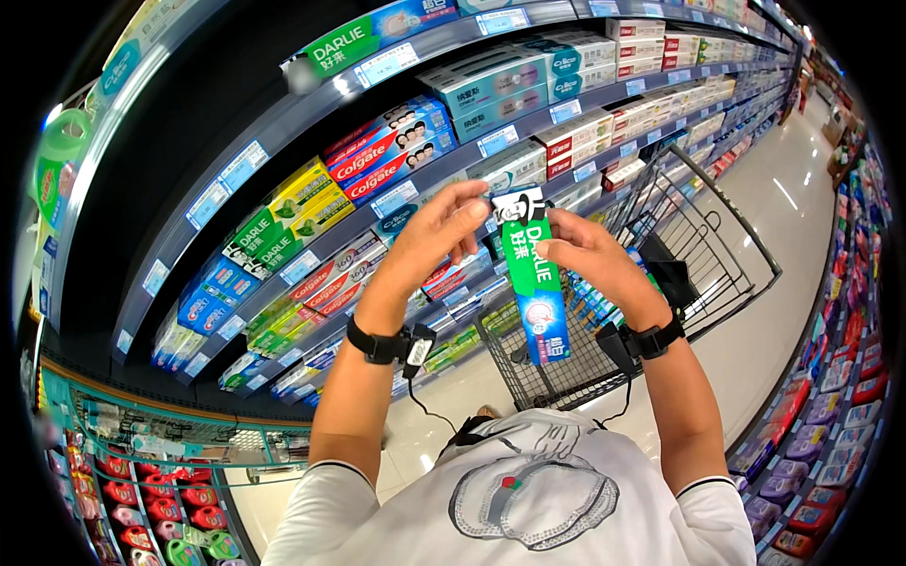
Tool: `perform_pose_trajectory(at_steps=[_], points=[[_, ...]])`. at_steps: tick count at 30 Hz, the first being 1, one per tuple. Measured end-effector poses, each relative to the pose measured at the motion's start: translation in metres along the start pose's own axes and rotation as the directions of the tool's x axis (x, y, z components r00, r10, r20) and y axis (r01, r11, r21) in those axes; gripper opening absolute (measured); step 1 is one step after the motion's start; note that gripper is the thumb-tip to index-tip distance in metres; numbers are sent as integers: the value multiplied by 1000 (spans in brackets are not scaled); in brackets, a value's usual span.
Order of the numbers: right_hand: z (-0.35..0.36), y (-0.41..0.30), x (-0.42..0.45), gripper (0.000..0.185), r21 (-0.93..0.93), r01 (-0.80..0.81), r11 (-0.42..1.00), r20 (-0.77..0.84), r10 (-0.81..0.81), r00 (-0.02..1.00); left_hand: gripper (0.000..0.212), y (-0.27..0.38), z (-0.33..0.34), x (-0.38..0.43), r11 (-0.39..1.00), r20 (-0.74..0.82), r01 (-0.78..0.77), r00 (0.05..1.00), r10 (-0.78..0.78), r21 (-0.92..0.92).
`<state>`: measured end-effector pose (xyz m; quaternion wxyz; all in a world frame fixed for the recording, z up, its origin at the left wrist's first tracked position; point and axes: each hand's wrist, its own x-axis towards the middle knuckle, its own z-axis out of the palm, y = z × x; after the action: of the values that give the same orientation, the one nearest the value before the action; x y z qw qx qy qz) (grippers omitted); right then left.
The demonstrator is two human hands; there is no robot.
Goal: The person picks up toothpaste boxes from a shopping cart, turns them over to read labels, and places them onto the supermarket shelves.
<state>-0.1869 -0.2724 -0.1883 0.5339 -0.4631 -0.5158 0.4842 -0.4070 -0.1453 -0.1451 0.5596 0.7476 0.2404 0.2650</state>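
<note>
A green, white and blue Darlie toothpaste box (534, 283) hangs upright in front of me, above the shopping cart (630, 276). My right hand (591, 244) grips its right edge near the upper part, thumb across the front. Beside the box's upper left corner is my left hand (446, 226), fingers apart and curled; whether the fingertips touch the box is hard to tell. Both wrists carry a black strap with a small device. In the cart, partly hidden by the right arm, lie several blue and green boxes (594, 301).
Shelves of toothpaste run along the left and front, with Colgate boxes (393, 152) and yellow-green Darlie boxes (283, 219). A teal wire rack (177, 439) stands at lower left. Stacked packages (807, 460) line the right side of the tiled aisle (771, 191).
</note>
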Motion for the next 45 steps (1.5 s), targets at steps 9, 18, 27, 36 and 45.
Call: perform_pose_trajectory(at_steps=[9,18,27,36,45], points=[[13,-8,8,55,-78,38,996,153,-26,988,51,10,-19,15,980,260,-20,965,-34,199],[-31,-14,-4,48,-149,21,989,-72,-32,997,50,12,-44,-10,996,-108,-80,991,84,36],[-40,-27,11,60,-45,59,997,-87,-63,994,55,7,-72,-21,948,-313,-304,914,260,-99],[-19,-62,52,44,-73,300,951,-241,-309,920,53,52,-91,-33,968,-342,-250,912,227,-23],[-15,-145,148,37,-148,504,851,-219,-525,822,46,117,-152,2,828,-403,-308,759,511,469]])
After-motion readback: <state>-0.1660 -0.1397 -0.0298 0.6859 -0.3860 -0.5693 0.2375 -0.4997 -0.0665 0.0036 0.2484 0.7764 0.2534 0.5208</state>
